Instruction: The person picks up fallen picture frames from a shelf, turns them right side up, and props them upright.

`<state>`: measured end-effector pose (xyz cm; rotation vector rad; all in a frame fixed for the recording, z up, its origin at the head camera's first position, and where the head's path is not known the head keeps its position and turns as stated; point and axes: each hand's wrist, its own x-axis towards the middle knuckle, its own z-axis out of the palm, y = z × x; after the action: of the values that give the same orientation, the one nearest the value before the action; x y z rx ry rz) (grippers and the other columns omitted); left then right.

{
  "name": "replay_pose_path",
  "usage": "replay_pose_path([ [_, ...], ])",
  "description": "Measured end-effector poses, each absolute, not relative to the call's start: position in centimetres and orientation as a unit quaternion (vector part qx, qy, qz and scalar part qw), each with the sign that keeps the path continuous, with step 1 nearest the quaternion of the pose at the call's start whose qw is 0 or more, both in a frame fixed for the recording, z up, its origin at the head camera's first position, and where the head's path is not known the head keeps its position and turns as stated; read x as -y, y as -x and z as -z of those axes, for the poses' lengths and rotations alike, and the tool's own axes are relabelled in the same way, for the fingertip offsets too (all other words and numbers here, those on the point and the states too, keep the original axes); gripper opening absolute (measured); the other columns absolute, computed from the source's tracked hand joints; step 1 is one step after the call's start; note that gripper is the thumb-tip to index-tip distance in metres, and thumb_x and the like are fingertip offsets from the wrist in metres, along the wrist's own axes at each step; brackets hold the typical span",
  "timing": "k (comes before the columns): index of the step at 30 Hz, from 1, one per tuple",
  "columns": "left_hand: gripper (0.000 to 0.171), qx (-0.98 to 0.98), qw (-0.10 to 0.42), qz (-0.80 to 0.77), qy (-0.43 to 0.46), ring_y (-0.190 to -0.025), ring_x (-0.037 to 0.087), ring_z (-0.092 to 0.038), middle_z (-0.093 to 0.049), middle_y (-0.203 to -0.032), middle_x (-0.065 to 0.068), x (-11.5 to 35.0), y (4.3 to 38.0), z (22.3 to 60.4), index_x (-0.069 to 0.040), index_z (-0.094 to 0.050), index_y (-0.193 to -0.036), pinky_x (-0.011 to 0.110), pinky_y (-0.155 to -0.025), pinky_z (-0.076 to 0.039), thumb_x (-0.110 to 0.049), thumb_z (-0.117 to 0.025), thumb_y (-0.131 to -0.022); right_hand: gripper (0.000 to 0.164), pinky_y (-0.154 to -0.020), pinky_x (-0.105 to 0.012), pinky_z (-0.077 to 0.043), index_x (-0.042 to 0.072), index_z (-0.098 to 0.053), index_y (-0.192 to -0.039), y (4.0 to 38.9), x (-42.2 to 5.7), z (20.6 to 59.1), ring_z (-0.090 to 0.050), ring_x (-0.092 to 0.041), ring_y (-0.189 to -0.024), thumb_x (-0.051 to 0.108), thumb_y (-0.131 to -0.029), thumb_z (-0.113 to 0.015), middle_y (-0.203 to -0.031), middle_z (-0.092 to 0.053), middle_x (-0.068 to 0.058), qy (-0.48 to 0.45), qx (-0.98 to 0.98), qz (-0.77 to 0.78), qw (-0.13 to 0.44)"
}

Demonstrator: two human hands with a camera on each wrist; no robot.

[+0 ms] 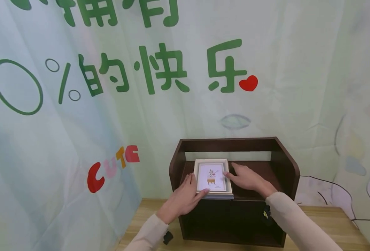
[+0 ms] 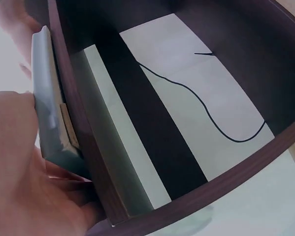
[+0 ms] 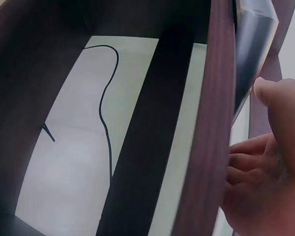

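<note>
A cream-rimmed picture frame (image 1: 211,176) with a potted-plant print lies face up on the upper board of a small dark brown shelf unit (image 1: 225,143). A blue-grey edge shows under its front; I cannot tell whether that is a second frame. My left hand (image 1: 185,195) holds its left front corner, thumb over the front rim and fingers along the left side. With its thumb on the right rim, my right hand (image 1: 247,177) has its fingers stretched out beside the frame. The frame's side (image 2: 48,98) shows in the left wrist view, and its corner (image 3: 255,34) in the right wrist view.
Raised side panels and a back rail bound the upper board. Below is a dark open compartment (image 1: 229,223). A printed curtain (image 1: 282,104) hangs close behind and to the left. A small black object (image 1: 168,237) lies on the wooden floor (image 1: 150,212).
</note>
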<state>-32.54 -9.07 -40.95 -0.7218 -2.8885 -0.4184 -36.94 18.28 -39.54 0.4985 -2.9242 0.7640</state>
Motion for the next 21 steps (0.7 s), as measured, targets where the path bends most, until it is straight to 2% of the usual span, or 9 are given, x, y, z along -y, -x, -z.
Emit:
replay_pose_path([
  [5, 0.098, 0.956, 0.066, 0.163, 0.235, -0.155, 0.046, -0.037, -0.037, -0.164, 0.033, 9.3, 32.7, 41.2, 0.014, -0.030, -0.158, 0.054, -0.120, -0.045, -0.066, -0.046, -0.104, 0.071, -0.104, -0.056, -0.055, -0.007, -0.042, -0.155, 37.5, -18.0, 40.0, -0.068, -0.034, -0.124, 0.045, -0.109, -0.054, -0.144, -0.062, -0.028, -0.169, 0.949, -0.262, 0.048],
  [12, 0.100, 0.952, 0.057, 0.196, 0.230, -0.153, 0.042, -0.042, -0.038, -0.164, 0.031, 9.5, 32.7, 41.3, 0.010, -0.028, -0.161, 0.054, -0.119, -0.045, -0.067, -0.051, -0.102, 0.069, -0.100, -0.052, -0.056, -0.002, -0.042, -0.157, 37.7, -17.2, 40.4, -0.069, -0.023, -0.108, 0.042, -0.107, -0.059, -0.136, -0.069, -0.021, -0.153, 0.951, -0.267, 0.038],
  [16, 0.098, 0.947, 0.063, 0.212, 0.231, -0.146, 0.041, -0.051, -0.042, -0.161, 0.030, 9.7, 32.7, 41.3, 0.008, -0.030, -0.160, 0.053, -0.115, -0.050, -0.065, -0.055, -0.100, 0.068, -0.084, -0.042, -0.055, -0.005, -0.041, -0.156, 37.4, -16.5, 40.3, -0.065, -0.019, -0.091, 0.038, -0.107, -0.060, -0.122, -0.073, -0.018, -0.145, 0.952, -0.268, 0.036],
  [21, 0.091, 0.935, 0.068, 0.238, 0.253, -0.144, 0.042, -0.053, -0.045, -0.160, 0.028, 9.8, 32.8, 41.1, 0.004, -0.037, -0.159, 0.055, -0.113, -0.050, -0.063, -0.058, -0.100, 0.065, -0.067, -0.032, -0.046, -0.007, -0.040, -0.156, 37.1, -15.9, 40.2, -0.059, -0.016, -0.073, 0.031, -0.107, -0.060, -0.097, -0.073, -0.010, -0.123, 0.951, -0.281, 0.036],
])
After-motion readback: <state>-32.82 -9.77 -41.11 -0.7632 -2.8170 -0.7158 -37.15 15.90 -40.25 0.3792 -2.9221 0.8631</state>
